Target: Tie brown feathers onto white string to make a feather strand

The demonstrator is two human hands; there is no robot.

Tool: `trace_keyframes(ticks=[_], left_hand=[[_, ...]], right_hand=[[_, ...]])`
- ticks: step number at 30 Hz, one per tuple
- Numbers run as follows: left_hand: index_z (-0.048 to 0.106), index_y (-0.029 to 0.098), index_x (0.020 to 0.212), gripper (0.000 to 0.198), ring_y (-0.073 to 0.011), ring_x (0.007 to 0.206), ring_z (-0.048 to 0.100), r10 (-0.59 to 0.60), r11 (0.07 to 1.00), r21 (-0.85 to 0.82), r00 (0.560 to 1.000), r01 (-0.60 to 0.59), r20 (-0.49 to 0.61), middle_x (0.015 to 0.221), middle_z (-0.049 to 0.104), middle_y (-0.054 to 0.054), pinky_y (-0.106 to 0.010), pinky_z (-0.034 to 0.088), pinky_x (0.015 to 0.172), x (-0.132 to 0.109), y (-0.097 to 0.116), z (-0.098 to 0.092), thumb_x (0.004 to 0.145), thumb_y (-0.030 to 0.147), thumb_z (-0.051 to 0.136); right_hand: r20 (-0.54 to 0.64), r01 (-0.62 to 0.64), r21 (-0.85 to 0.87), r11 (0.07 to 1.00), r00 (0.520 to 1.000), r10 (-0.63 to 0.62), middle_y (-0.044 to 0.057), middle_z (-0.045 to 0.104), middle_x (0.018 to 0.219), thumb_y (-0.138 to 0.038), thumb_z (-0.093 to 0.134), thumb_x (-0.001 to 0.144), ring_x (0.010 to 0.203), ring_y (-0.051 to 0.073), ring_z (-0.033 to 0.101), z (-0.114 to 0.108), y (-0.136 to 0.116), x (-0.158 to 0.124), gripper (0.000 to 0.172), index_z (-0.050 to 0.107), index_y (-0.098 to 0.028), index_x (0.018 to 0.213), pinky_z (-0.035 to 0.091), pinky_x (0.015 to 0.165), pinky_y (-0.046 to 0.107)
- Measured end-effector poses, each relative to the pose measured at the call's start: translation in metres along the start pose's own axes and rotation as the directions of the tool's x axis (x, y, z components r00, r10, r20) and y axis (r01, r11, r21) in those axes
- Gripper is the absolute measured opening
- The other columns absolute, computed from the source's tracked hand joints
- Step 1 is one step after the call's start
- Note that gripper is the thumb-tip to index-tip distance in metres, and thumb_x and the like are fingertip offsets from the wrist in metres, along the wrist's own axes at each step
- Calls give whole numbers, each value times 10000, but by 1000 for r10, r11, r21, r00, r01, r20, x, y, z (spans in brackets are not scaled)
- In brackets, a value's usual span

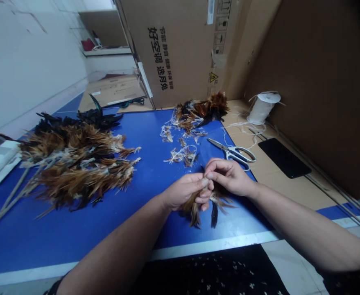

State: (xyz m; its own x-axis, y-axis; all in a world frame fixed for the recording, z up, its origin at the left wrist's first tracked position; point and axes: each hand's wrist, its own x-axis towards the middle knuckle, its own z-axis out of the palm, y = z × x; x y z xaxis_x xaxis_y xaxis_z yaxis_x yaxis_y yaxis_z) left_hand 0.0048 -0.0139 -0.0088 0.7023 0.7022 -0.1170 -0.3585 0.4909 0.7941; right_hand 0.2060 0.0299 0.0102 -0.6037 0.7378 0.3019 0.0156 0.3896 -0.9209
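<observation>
My left hand [189, 190] is closed around a small bunch of brown feathers [195, 211], whose tips hang below my fingers. Thumb and forefinger of my right hand [227, 177] pinch together at the bunch's pale upper end, touching my left fingers; what they grip is too small to make out. More feathers, one of them dark [214, 214], hang just under my right hand. Scissors [232, 153] lie partly spread beyond my right hand. Feather scraps with white strips [184, 155] are scattered on the blue table [149, 172] in front of my hands.
A large pile of brown and black feathers [84, 176] covers the left, over thin sticks [16, 198]. Another feather pile [202, 110] lies by the upright cardboard [186, 53]. A white string spool [261, 108], a black phone [284, 157] and long rods [327, 189] are on the right.
</observation>
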Motion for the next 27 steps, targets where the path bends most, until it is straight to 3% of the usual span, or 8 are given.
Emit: trace_keyframes(ticks=[4,9,12,14,18,22,27], left_hand=[[644,123,984,319,-98,567,503,148,982,144,975,-125,-163,677,514,17,-277,490,611,6,-6,-5,935,431,711],[666,116,957,341,-94,544,503,220,949,280,943,-148,-248,655,487,34,-266,485,580,9,-8,-6,928,453,706],[645,133,909,335,-79,525,449,254,942,284,935,-180,-247,649,445,49,-262,491,561,9,-6,-4,943,465,680],[628,140,885,332,-71,519,419,269,943,267,929,-200,-255,650,441,52,-259,495,552,9,-5,-3,948,463,674],[613,147,907,310,-75,528,446,274,952,214,923,-220,-271,663,477,48,-262,512,558,11,-4,-5,952,448,673],[613,146,916,322,-85,543,503,283,950,210,918,-230,-279,700,543,24,-258,509,561,11,-6,-8,954,461,669],[634,134,903,312,-85,552,521,298,945,225,911,-238,-285,709,550,17,-254,505,572,11,-6,-8,942,439,689]], right_hand=[[-141,40,-185,982,988,-67,26,632,756,-403,631,1000,697,150,591,5,2,2,302,680,-182,802,504,705,296],[-204,51,-286,957,973,-112,34,652,745,-361,624,1000,714,165,609,11,4,3,308,669,-182,754,498,716,314],[-243,72,-269,961,960,-140,45,685,789,-347,623,1008,749,170,638,13,4,2,257,715,-181,835,523,743,326],[-261,102,-275,956,949,-176,59,711,855,-309,599,1024,808,175,663,13,4,1,208,760,-179,1003,542,794,338],[-202,184,-324,928,945,-258,84,732,1000,-233,568,1034,951,191,689,12,7,-2,311,722,-212,1304,561,893,368],[-155,240,-339,910,939,-306,105,725,1115,-199,576,1022,1035,205,689,13,11,-3,358,707,-246,1352,574,931,386],[-134,263,-331,906,937,-321,103,724,1115,-174,574,1016,1055,206,684,14,13,-3,375,708,-263,1354,582,927,386]])
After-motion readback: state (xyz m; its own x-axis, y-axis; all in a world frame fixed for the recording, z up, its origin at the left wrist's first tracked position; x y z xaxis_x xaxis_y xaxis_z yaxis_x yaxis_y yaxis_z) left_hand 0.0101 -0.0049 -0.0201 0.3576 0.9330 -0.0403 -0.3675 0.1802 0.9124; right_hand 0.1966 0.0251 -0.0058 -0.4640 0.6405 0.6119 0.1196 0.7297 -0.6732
